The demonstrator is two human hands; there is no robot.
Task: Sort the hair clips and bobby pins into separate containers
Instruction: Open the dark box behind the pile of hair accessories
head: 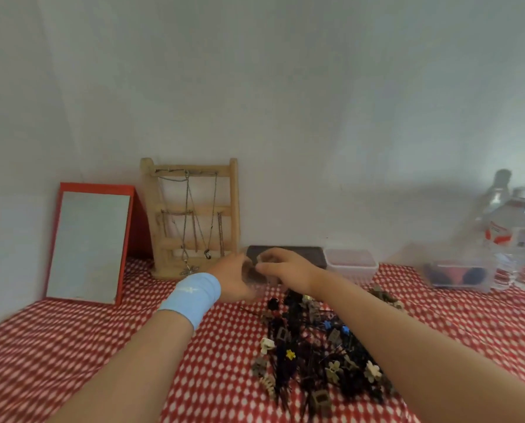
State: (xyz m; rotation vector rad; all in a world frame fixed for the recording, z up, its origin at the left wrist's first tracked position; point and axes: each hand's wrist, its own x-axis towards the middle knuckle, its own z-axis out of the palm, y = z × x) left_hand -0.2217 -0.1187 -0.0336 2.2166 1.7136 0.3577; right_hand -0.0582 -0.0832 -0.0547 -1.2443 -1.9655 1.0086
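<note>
I see the clip-and-pin pile (316,346) loose on the table (72,346), under my right forearm. Both hands meet beyond it, in front of a dark box (304,253). Right hand (285,267) fingers are curled, left hand (233,277) is blurred. Can't tell if either grips anything.

Left hand (235,277) beside right hand (285,268)
</note>
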